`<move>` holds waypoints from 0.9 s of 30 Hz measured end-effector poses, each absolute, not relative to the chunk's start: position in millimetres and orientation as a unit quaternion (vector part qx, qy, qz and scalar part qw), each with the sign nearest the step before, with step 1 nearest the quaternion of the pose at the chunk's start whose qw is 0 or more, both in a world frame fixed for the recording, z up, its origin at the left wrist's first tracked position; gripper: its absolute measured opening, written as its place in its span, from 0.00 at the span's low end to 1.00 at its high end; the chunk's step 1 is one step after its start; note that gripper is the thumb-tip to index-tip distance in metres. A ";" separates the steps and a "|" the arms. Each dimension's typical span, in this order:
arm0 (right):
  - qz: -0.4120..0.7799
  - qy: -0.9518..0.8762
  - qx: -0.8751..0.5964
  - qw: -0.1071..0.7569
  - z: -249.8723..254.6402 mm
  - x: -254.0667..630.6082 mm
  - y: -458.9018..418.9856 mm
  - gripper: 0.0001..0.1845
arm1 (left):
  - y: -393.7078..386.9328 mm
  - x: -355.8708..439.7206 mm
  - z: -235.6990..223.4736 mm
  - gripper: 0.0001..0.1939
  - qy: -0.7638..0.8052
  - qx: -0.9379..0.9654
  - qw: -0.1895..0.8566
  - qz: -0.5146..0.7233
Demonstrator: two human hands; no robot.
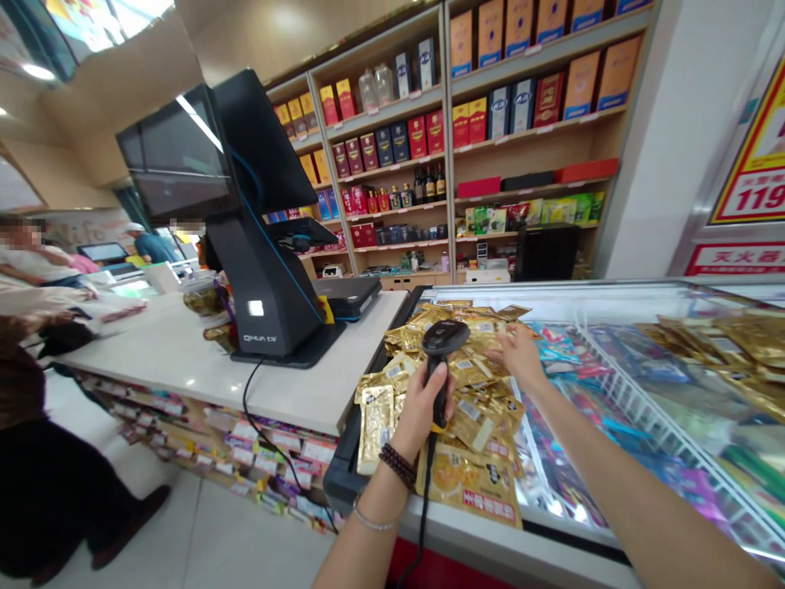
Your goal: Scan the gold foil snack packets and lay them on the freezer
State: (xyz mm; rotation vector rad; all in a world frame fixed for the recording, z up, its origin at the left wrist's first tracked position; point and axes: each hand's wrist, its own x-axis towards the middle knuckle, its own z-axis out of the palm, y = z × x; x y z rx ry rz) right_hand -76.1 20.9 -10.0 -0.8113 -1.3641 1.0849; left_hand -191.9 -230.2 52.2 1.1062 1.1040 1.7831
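Note:
My left hand (pixel 424 401) is wrapped around the handle of a black barcode scanner (pixel 446 334), held upright with its head on top. The scanner's cable hangs down past my wrist. Beneath it lies a heap of gold foil food packets (pixel 472 421), some with white barcode labels. My right hand (pixel 518 356) reaches in over the far right side of this heap. Its fingers are stretched out and somewhat apart at the packets, and no packet is clearly gripped. A large gold packet with red print (pixel 472 483) lies flat at the near edge.
The packets lie on a glass-topped freezer (pixel 589 294), with more gold packets (pixel 729 348) to the right. Left is a white counter (pixel 307 384) with a black checkout terminal (pixel 263 278) and a dark flat box (pixel 347 296). Shelves of boxes stand behind. People are at the left.

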 end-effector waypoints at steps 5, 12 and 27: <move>0.575 -0.490 -0.279 0.593 -3.4 -77.9 10.1 0.13 | -234.0 -188.6 55.8 0.39 0.440 0.460 0.376 0.674; 0.623 -0.455 -0.259 0.581 -7.4 -75.8 -0.5 0.17 | -235.8 -188.1 56.4 0.40 0.450 0.460 0.368 0.671; 0.618 -0.452 -0.287 0.576 9.9 -73.3 -15.5 0.14 | -237.6 -187.3 58.3 0.37 0.447 0.453 0.387 0.667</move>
